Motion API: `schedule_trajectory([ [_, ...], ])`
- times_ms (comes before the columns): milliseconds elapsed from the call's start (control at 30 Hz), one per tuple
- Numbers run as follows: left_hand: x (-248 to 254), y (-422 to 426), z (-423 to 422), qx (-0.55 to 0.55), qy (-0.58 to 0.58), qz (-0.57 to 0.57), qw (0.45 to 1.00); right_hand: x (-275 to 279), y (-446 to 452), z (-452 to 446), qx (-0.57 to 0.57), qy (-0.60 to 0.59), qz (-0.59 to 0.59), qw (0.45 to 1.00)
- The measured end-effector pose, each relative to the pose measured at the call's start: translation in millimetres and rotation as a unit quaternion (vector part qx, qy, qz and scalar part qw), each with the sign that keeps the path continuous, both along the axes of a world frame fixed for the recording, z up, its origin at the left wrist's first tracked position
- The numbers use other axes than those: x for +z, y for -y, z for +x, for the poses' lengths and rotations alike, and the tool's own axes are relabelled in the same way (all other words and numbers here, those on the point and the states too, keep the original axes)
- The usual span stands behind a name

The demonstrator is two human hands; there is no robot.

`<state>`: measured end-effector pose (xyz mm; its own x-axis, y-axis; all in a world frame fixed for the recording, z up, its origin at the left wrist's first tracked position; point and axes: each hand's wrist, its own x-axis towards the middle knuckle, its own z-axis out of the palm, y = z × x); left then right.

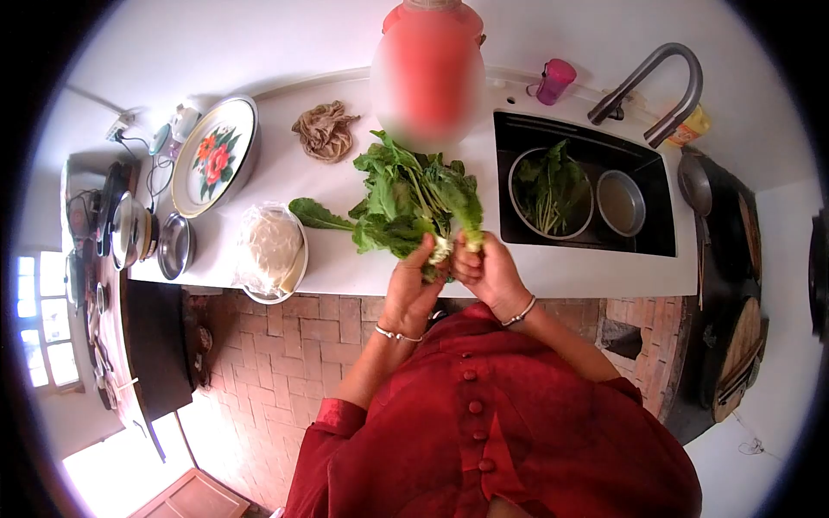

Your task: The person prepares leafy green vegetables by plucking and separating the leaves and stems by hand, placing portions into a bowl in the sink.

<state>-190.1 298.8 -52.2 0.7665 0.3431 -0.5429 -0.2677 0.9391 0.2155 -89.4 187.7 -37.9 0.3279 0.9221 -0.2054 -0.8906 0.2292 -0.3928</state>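
White countertop (pixel 337 269) is running under leafy greens (pixel 384 194) beside the sink (pixel 661 207); I'm clamping the fingers of my left hand (pixel 413 283) on their pale base (pixel 439 250) and of my right hand (pixel 494 274) on a stalk (pixel 472 239).

The tray (pixel 214 160) has a steel bowl (pixel 176 246) just in front, a bag (pixel 266 249) front right, a cloth (pixel 325 132) to its right, a cup (pixel 555 82) and faucet (pixel 693 86) far right.

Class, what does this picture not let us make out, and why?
All in the head view:
Leafy greens: stems inside the right hand, hidden by curled fingers.
Bowl: contents obscured by crinkled plastic.
Red object: blurred over.
Dark object, far right: cut off by black border.
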Motion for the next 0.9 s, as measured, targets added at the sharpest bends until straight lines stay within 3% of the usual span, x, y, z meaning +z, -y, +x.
schedule_trajectory([
  [33,-13,-5,-3,0.024,0.014,-0.038,0.999,0,1,1,0.009,-0.027,0.079,0.996],
  [67,-26,-15,-9,0.019,0.083,-0.021,0.996,1,2,1,0.008,-0.027,0.079,0.996],
  [133,-4,-16,-10,-0.014,-0.074,0.082,0.994,10,4,1,0.030,0.075,-0.026,0.996],
  [200,19,-11,-11,-0.058,-0.055,0.145,0.986,7,1,-2,-0.004,0.139,-0.049,0.989],
  [267,30,-11,-12,-0.098,-0.035,0.212,0.972,1,1,0,0.015,0.367,-0.197,0.909],
  [333,36,-7,-10,-0.120,-0.027,0.242,0.962,1,3,2,0.036,0.393,-0.218,0.892],
  [400,41,-4,-8,-0.120,-0.027,0.239,0.963,2,1,-1,-0.021,0.572,-0.266,0.776],
  [433,39,-4,-7,-0.132,-0.026,0.268,0.954,4,1,-3,-0.021,0.572,-0.266,0.776],
  [500,34,-4,-6,-0.141,-0.027,0.298,0.944,9,0,-7,-0.046,0.643,-0.268,0.716],
  [600,25,2,-2,-0.139,-0.053,0.354,0.923,4,-1,-8,-0.071,0.642,-0.289,0.707],
  [767,26,15,10,0.012,-0.053,0.323,0.945,4,-2,-13,-0.097,0.600,-0.303,0.734],
  [833,29,20,11,0.023,-0.068,0.356,0.932,0,-4,-15,-0.092,0.571,-0.320,0.750],
  [900,29,22,9,0.033,-0.082,0.389,0.917,1,-7,-16,-0.071,0.400,-0.304,0.862],
])
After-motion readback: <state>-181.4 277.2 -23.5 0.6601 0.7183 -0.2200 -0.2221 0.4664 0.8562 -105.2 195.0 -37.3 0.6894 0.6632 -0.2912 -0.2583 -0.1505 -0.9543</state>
